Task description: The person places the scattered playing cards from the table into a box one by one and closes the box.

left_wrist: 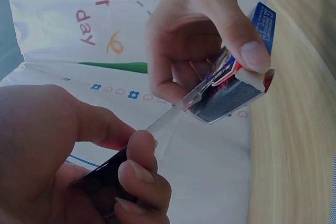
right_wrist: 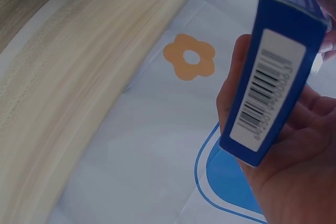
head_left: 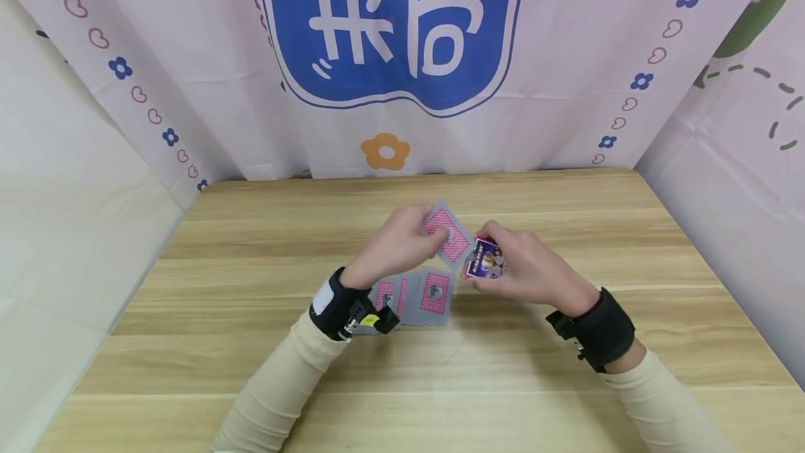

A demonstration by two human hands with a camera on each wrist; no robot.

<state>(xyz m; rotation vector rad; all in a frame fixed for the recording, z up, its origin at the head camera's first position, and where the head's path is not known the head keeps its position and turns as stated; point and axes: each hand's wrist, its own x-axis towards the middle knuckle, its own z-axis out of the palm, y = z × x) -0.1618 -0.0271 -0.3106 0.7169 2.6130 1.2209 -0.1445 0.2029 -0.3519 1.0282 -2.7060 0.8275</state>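
Over the middle of the table, my left hand [head_left: 402, 240] pinches a playing card [head_left: 458, 249], its grey-bordered, pink-patterned back facing up and the thumb across it. My right hand [head_left: 534, 264] grips a small card box [head_left: 489, 259] just to the right. In the left wrist view, the held card [left_wrist: 165, 121] reaches from the left fingers to the mouth of the box [left_wrist: 223, 100]. The right wrist view shows the blue side of the box [right_wrist: 268, 87] with a barcode label. More playing cards [head_left: 434, 292] lie back up on the table, partly hidden by the left wrist.
The wooden table [head_left: 534, 383] extends around both arms. A white printed curtain [head_left: 220, 103] hangs behind its far edge, with cloth at both sides. Black straps with cameras are on both wrists.
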